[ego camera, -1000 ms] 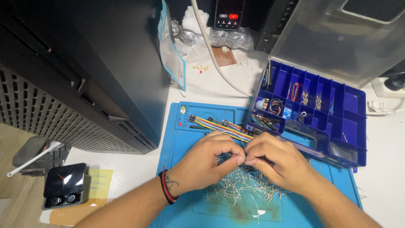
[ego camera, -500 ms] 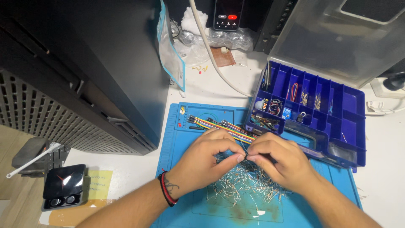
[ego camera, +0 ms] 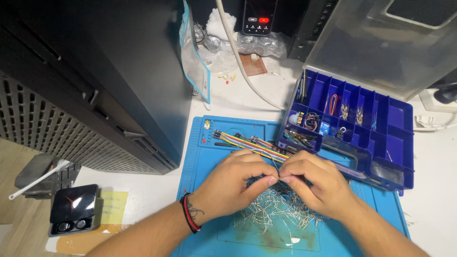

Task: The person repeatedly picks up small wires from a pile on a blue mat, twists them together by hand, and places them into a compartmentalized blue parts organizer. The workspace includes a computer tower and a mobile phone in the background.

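- Since a second ago little has shifted: both hands have stayed over the heap, fingertips drawn a touch closer, so the picking at one piece goes on.
- Left hand (ego camera: 233,183), red and black band at the wrist, is curled, thumb and forefinger pinched on a thin wire lead.
- Beneath both hands lies the loose heap of silvery wire-legged components (ego camera: 276,212) on the blue silicone work mat (ego camera: 209,157).
- Right hand (ego camera: 316,188) meets the left fingertip to fingertip, pinching the same lead; what it is exactly, I cannot tell.
- Just beyond the knuckles: rainbow ribbon jumper wires (ego camera: 252,143); farther right, the blue plastic compartment box (ego camera: 362,138).
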